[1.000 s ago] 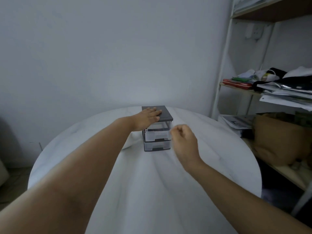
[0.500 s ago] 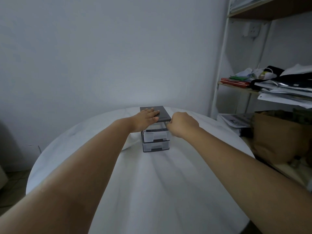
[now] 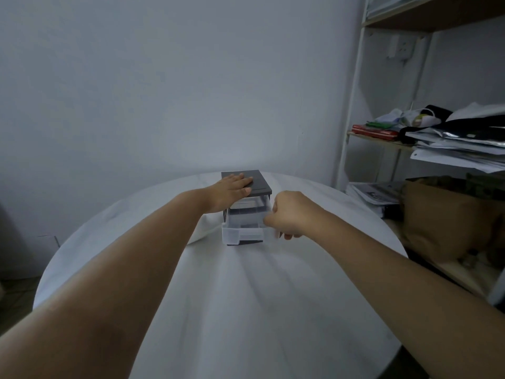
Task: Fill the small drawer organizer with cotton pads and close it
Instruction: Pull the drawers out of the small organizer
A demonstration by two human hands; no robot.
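Opening step, I'd say. I had the left hand (image 3: 232, 187) lying flat, fingers straight and together, pressing down on the dark grey top of the little drawer organizer (image 3: 259, 183). That sat toward the far side of the round white worktop (image 3: 246, 310), roughly in the middle.

The right hand (image 3: 289, 214) was curled at the front right corner of the clear drawer (image 3: 243, 233). It looked like it was pinching the edge, though most of the fingertips were tucked behind the knuckles, so I couldn't see the exact grip. The drawer stuck well out toward me and looked empty, no cotton pads in it that I could make out.

There was a white lump (image 3: 200, 233) just left of the organizer, half hidden behind the left arm (image 3: 153, 236). It might've been the pads. Honestly couldn't tell.

So barely started in my book: drawer out, nothing loaded. Next move, as I figured it, called for letting go with the right hand, finding the pads and dropping them in, with the left pinning that light plastic box so it wouldn't skate around. After that, a square push to shut it, or it'd probably jam crooked.
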